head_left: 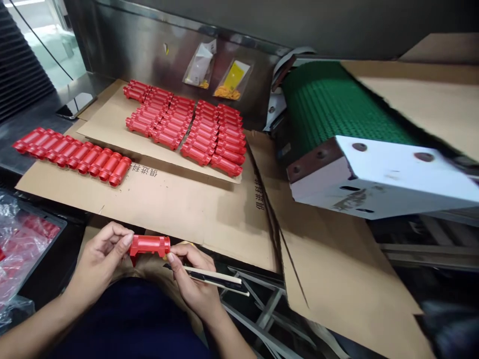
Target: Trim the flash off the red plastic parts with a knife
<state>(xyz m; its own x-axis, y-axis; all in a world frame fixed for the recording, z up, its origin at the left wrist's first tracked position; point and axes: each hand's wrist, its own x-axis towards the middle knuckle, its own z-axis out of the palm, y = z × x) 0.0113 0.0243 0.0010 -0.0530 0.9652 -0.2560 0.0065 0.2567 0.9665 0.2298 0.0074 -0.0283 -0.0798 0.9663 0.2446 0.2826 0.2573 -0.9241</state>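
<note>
My left hand pinches the left end of a red plastic cylinder part held level near the bottom of the view. My right hand touches the part's right end with a fingertip and grips a thin blade-like tool with a pale handle pointing right. A row of the same red parts lies on the cardboard sheet at the left. Several more red parts are packed in rows on a second cardboard sheet farther back.
A green conveyor belt with a white end housing stands at the right. Two small plastic bags hang on the metal back wall. A bin with bagged red parts sits at the lower left. A phone lies at the back left.
</note>
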